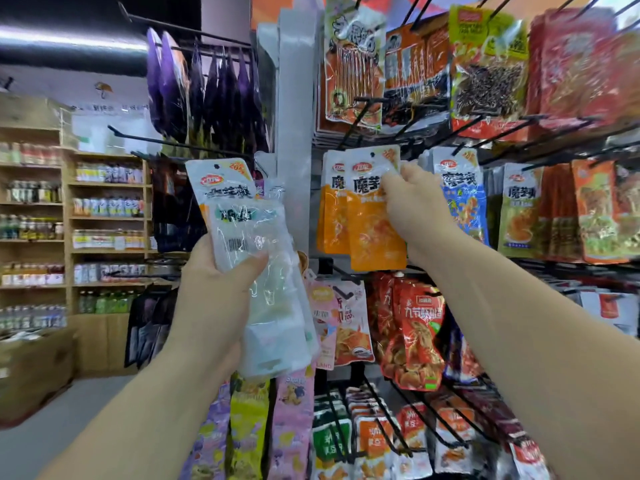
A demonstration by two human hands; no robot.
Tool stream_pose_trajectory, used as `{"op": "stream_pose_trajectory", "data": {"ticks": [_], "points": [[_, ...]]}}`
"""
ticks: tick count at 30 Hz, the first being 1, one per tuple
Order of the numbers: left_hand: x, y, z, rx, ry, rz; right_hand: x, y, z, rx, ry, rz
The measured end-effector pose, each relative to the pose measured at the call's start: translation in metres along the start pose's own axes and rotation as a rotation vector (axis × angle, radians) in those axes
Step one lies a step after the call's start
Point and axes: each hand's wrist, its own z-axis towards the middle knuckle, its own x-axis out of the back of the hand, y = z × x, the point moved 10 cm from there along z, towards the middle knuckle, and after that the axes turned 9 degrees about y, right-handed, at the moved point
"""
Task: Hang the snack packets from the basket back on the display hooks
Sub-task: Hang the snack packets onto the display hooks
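Observation:
My left hand grips a stack of snack packets, seen mostly from their pale backs, with one white-topped packet sticking up at the front. My right hand pinches the upper right edge of an orange-and-white snack packet, holding it up against the display rack. Its punched hole sits at the tip of a black hook; whether the hook passes through it is unclear. A matching orange packet hangs just behind it. The basket is out of sight.
The wire rack is packed with hanging packets: blue, green and red ones around my right hand. Purple packets hang at upper left. Wooden shelves of bottles stand behind, at left.

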Motion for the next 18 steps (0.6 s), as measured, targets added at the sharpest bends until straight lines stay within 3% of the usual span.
{"op": "stream_pose_trajectory", "data": {"ticks": [3,11,18], "points": [[-0.006,0.0,-0.001,-0.006,-0.02,0.006,-0.009,0.005,0.005,-0.084,0.016,-0.007],[-0.006,0.003,0.005,-0.039,-0.027,0.019,-0.012,-0.014,0.022,0.083,0.116,0.036],[-0.007,0.005,0.007,-0.059,-0.043,0.033,-0.018,-0.022,0.03,0.059,0.127,0.115]]}}
